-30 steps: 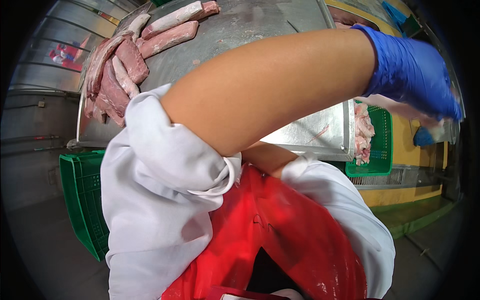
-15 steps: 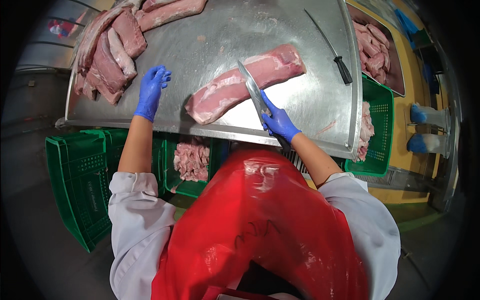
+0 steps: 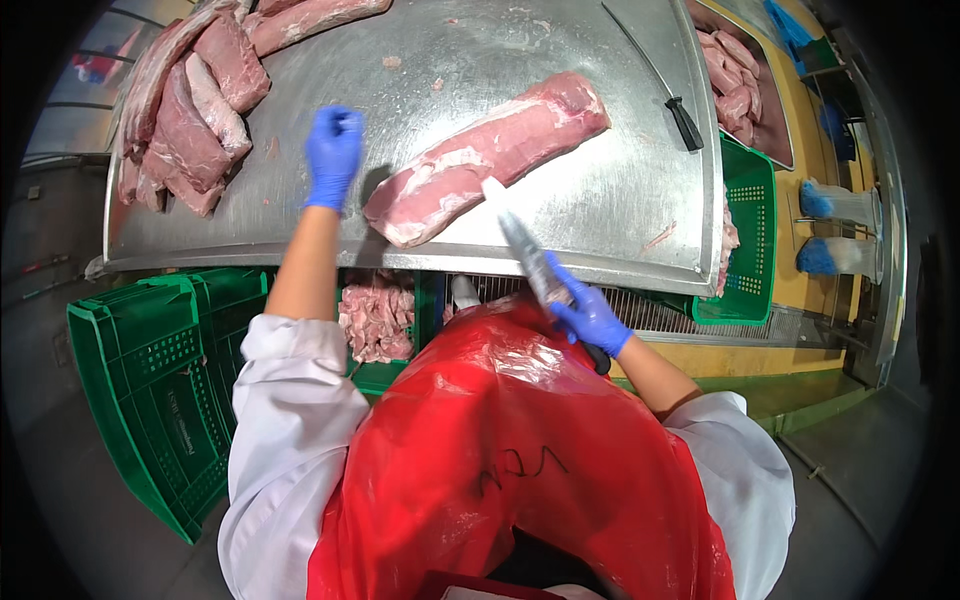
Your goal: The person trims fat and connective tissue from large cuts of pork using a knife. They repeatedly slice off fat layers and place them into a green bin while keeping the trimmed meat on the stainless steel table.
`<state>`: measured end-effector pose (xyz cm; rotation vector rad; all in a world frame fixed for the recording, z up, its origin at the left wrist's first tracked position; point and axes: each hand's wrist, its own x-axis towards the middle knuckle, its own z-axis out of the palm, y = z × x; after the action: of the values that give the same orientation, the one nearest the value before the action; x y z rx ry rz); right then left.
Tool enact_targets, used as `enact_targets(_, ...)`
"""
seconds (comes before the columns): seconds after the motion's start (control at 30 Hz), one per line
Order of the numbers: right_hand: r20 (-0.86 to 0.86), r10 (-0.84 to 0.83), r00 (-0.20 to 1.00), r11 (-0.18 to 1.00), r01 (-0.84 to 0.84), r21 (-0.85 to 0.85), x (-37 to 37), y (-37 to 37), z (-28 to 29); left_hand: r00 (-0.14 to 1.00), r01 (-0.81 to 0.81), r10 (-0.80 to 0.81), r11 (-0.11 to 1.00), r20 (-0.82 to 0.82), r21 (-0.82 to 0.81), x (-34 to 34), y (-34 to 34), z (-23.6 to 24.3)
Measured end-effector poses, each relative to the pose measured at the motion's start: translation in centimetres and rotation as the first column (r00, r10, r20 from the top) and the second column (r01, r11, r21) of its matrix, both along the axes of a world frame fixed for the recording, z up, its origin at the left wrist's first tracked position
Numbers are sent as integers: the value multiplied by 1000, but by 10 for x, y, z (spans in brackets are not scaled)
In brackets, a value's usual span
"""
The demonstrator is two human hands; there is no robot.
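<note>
A long piece of pork loin [image 3: 500, 155] lies slantwise on the metal table [image 3: 470, 60]. My right hand [image 3: 592, 315], in a blue glove, grips a knife [image 3: 522, 245] by its handle in front of the table's near edge. The knife's blade slants up over that edge, its tip at the near side of the loin in this view; whether it touches the meat I cannot tell. Left of the loin, my left hand [image 3: 334, 150], gloved in blue too, is held above the tabletop. Its fingers are curled in, with nothing visible in them.
Several large meat cuts [image 3: 185, 140] are heaped at the table's left. A sharpening steel [image 3: 684, 122] lies at the right. Meat trimmings [image 3: 375, 322] fill a green crate below the near edge. Another green crate [image 3: 762, 235] and a metal bin of meat pieces [image 3: 735, 85] stand right of the table.
My right hand has drawn the knife back from over the loin, toward my body and rightward. My left hand has moved right and slightly away, its fingers curling in. The loin remains on the table.
</note>
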<state>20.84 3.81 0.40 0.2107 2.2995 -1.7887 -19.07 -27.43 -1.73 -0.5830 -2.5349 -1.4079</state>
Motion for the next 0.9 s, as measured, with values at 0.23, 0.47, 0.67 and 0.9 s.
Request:
enact_targets(0.23,45,-458,888,837,448,-313,-88,21,-16,983,136,-15,732,184,-668,105,165,10)
enact_targets(0.47,79,-332,940,925,341,-167,-199,-40,-38,910,226,-51,894,412,-387,66,142,-3)
enact_targets(0.67,83,-72,994,992,80,-100,-113,-79,-20,842,172,-52,969,537,-176,47,111,-1)
enact_targets(0.9,132,-150,980,970,172,-173,-201,-81,-13,785,188,-144,982,602,-10,39,105,20)
